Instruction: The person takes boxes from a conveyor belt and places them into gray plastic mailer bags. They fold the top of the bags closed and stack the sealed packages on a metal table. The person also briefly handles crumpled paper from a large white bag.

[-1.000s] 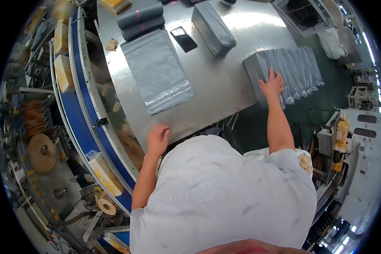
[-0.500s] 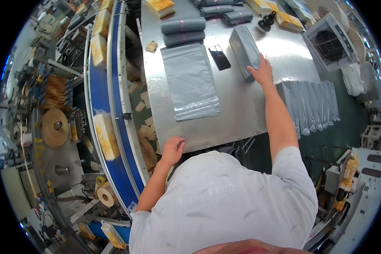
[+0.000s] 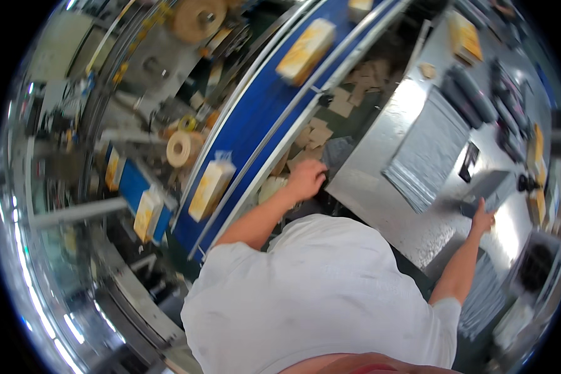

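Observation:
My left hand (image 3: 306,179) hangs by the near left corner of the metal table (image 3: 380,206), its fingers curled inward; what they may hold is hidden. Over the table's right side, my right hand (image 3: 484,219) touches the near end of a block-shaped grey plastic bundle (image 3: 491,186). Its thumb points up, apart from the fingers. Motion blur softens the bundle's edges. A dark phone (image 3: 469,162) lies beside it. Further left is a flat stack of grey plastic bags (image 3: 427,153), with rolled grey bundles (image 3: 467,96) beyond.
A blue conveyor belt (image 3: 255,118) on the left carries yellow-and-white packs (image 3: 212,190). Cardboard scraps (image 3: 318,134) lie between belt and table. Grey bags (image 3: 483,299) hang at the table's near right edge. A boxy fan (image 3: 539,265) stands at the right, near a black knobbed object (image 3: 527,183).
My view and body have turned left, so the table now sits further right and the conveyor shows more. My right hand stays at the grey bundle; my left hand remains curled near the table corner.

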The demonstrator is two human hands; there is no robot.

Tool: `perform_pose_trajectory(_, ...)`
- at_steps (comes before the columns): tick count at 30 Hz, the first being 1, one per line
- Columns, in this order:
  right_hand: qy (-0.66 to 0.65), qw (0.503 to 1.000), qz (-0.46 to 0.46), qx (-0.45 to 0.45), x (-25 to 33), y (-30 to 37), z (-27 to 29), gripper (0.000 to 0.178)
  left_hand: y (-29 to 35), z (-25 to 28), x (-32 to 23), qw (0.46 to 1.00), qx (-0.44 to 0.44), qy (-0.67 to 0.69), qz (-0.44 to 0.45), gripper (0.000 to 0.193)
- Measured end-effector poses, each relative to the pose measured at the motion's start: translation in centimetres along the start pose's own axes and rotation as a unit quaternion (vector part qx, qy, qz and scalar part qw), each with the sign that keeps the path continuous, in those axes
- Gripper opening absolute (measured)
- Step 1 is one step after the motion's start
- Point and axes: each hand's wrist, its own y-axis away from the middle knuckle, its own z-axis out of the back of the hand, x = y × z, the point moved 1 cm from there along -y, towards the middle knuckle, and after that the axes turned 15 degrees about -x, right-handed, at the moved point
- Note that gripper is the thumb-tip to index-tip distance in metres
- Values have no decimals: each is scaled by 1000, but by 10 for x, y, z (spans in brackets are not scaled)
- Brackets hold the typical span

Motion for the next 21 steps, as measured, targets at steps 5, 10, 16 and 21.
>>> perform_pose_trajectory(5,-198,956,168,-140,44,105,73,72,3,132,131,883,-271,-321,209,55)
perform_pose_trajectory(10,-371,900,211,90,66,237,111,49,63,184,221,778,68,-451,433,77)
perform_pose_trajectory(16,-401,864,232,198,118,268,178,33,34,144,229,821,-8,-428,378,79)
perform_pose_trajectory(21,-453,850,203,175,129,266,197,29,-106,135,128,892,-190,-377,161,87)
